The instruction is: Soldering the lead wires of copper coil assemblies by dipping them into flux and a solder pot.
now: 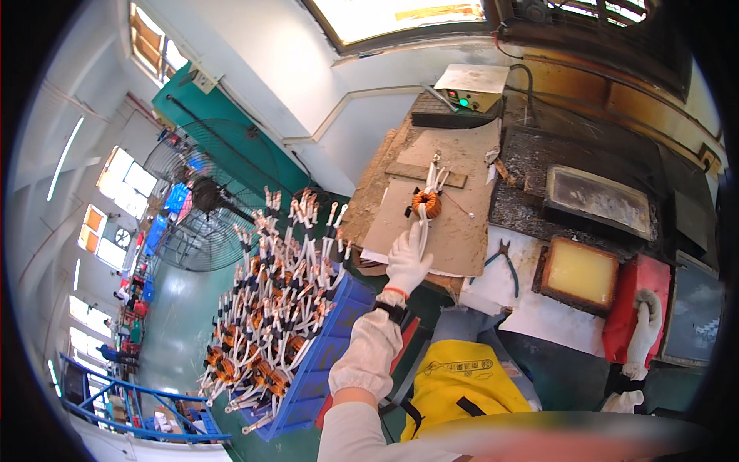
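Note:
My left hand (408, 260), in a white glove, is closed on the white leads of a copper-wound ring coil (426, 204). The coil lies on a brown cardboard sheet (392, 223) on the workbench, its other leads pointing away across a flat wooden strip (428, 175). At the far right my right hand (647, 312), gloved too, is over a red box (625, 300). Its fingers look curled, and what they hold, if anything, is hidden. Between the hands, green-handled pliers (504, 266) lie with their handles spread on white paper.
A blue crate (323, 346) heaped with similar coils stands at the left, before a large fan (204, 192). Right of the pliers sits a square pan of yellowish material (579, 271); behind it is a rectangular metal-topped pot (599, 200). A control box (471, 85) with lit indicators stands at the back.

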Motion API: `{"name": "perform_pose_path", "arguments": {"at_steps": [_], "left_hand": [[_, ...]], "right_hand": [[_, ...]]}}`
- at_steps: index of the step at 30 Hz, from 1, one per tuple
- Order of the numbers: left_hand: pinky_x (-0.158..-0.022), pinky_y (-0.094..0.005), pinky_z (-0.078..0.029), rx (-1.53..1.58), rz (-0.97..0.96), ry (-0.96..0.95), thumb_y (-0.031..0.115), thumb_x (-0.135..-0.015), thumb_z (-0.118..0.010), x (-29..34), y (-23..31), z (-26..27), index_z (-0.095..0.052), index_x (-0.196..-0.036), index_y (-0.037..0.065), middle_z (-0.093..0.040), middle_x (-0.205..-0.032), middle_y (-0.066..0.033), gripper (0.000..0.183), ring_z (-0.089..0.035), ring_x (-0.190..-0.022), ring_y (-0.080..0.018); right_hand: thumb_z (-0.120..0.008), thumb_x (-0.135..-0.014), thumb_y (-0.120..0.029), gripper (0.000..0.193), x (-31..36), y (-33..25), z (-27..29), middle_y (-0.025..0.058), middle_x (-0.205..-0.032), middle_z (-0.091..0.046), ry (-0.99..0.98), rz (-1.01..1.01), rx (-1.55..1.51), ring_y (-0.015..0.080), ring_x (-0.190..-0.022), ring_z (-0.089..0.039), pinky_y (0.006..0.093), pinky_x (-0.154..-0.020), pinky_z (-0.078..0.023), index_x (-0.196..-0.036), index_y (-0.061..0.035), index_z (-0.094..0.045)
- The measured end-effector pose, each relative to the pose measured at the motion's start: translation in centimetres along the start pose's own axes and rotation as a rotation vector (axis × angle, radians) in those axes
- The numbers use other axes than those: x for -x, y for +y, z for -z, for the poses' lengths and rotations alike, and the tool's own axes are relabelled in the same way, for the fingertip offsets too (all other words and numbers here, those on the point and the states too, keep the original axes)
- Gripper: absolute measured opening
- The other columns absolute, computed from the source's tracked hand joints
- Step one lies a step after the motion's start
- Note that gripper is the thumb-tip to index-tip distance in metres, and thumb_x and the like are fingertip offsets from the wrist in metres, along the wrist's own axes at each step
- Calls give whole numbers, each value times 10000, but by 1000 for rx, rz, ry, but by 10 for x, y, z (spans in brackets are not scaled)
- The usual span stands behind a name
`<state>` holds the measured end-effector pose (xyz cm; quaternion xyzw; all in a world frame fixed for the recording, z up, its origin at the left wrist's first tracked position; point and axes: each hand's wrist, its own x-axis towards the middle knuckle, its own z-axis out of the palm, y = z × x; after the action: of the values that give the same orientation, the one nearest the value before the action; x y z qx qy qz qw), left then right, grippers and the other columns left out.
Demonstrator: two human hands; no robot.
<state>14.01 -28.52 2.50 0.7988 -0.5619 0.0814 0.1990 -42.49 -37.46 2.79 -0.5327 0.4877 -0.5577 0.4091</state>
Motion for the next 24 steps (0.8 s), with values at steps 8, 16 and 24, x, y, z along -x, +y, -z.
{"name": "perform_pose_path", "arguments": {"at_steps": [8, 16, 24], "left_hand": [[-958, -430, -451, 120, 57, -207, 235, -830, -666, 104, -25, 104, -605, -1168, 61, -606, -1180, -145, 385, -566, -1103, -346], [-902, -409, -483, 76, 56, 147, 148, -859, -635, 157, -47, 175, -654, -1060, 63, -652, -1096, -123, 219, -611, -1034, -317], [-1042, -529, -353, -321, 257, 434, 305, -809, -701, 168, -74, 207, -548, -1283, 88, -433, -1384, -220, 543, -409, -1268, -422]], "right_hand": [[-447, -960, 8, 294, -15, 24, 10, 70, -1150, -603, -21, 24, -64, 140, -1028, -567, 268, -925, -441, -1231, 28, -559], [-448, -967, -10, 302, -27, 31, 8, 75, -1178, -600, -65, 45, -71, 146, -1077, -566, 275, -961, -434, -1245, 23, -559], [-461, -939, -15, 289, -22, -7, -6, 72, -1151, -606, -170, -7, 28, 156, -1050, -580, 283, -930, -460, -1207, 17, -566]]}}
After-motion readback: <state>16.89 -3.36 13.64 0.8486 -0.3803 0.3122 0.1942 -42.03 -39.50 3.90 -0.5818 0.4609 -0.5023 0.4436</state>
